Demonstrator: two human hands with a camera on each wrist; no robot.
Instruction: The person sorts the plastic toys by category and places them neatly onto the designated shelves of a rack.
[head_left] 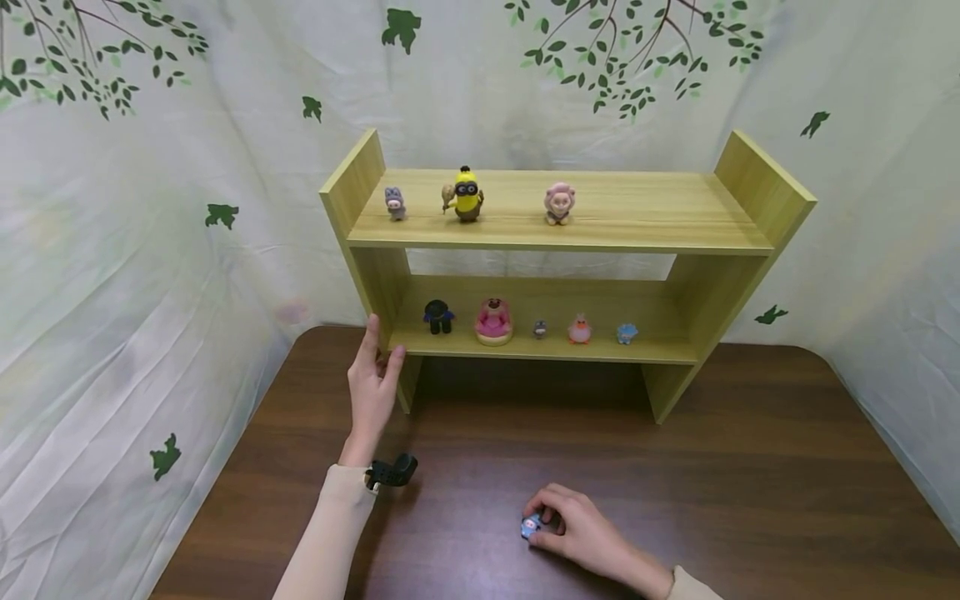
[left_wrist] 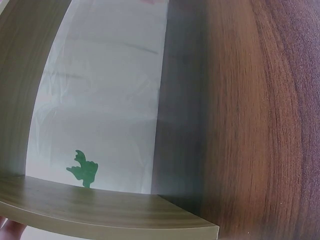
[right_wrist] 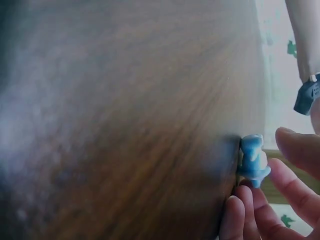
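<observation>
My left hand (head_left: 372, 387) is at the left side of the wooden shelf (head_left: 525, 357), fingers extended and touching its side panel. In the left wrist view only a bit of that hand (left_wrist: 11, 231) shows below the shelf board (left_wrist: 110, 212). Low over the table, the fingers of my right hand (head_left: 581, 533) curl round a small blue figurine (head_left: 530, 526). Seen from the right wrist, the blue figurine (right_wrist: 254, 160) is close to the tabletop with fingertips (right_wrist: 280, 172) against it; the thumb looks slightly apart.
On the upper board are a grey figurine (head_left: 395, 204), a yellow minion figurine (head_left: 467, 196) and a pink figurine (head_left: 559, 204). The lower board bears a black figurine (head_left: 438, 317), a pink bear (head_left: 493, 321) and several smaller ones. The brown table (head_left: 787, 467) extends in front; a printed curtain (head_left: 247, 275) hangs behind.
</observation>
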